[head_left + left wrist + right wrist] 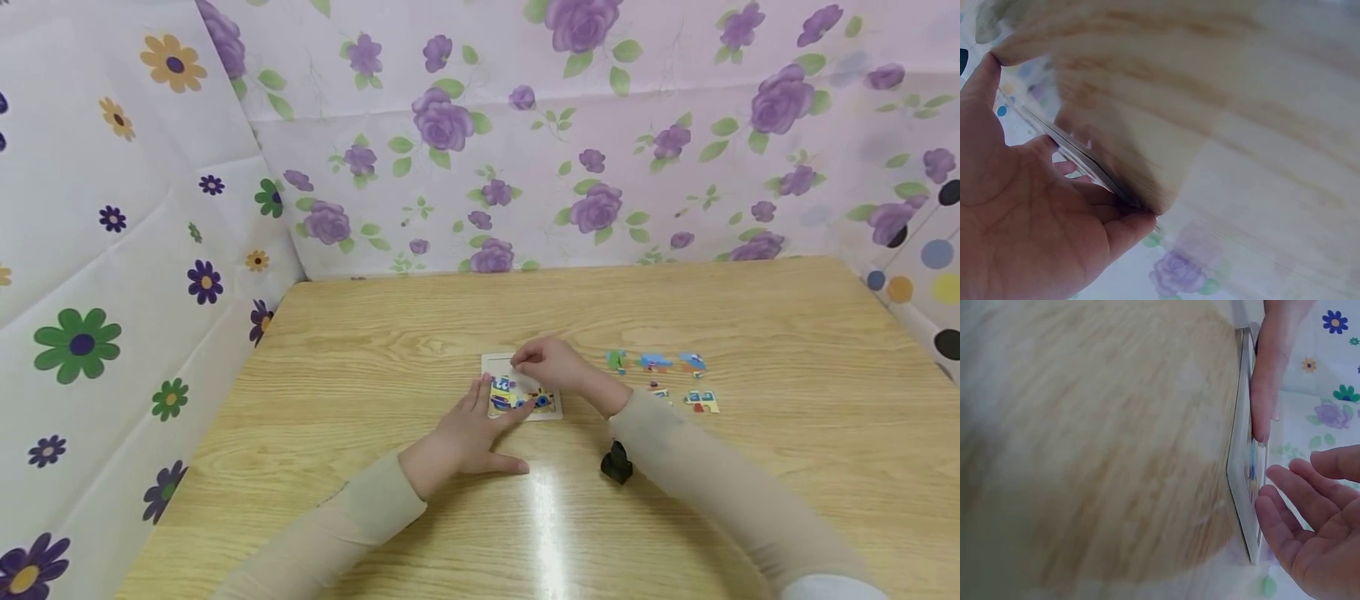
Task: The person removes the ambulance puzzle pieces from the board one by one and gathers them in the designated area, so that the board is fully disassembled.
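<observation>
A small puzzle board with a pale frame (557, 416) lies on the table, partly filled with pieces showing a yellow cartoon vehicle (501, 393). My left hand (471, 435) rests on it, fingers straight and spread: some fingertips at its left edge, the index finger across the lower pieces, the thumb out on the table side. Over the board's upper right part is my right hand (553, 365). Its fingers (1291, 487) are loosely bent in the right wrist view, thumb apart from them, and nothing shows between. The board's edge (1241, 425) appears side-on there.
Right of the board lie several loose puzzle pieces: a green one (617, 361), blue ones (656, 362) and a white-and-red one (702, 401). My right forearm partly covers another piece (661, 395). A small black object (617, 463) is beside the right sleeve. Flowered cloth (450, 192) hangs behind the table.
</observation>
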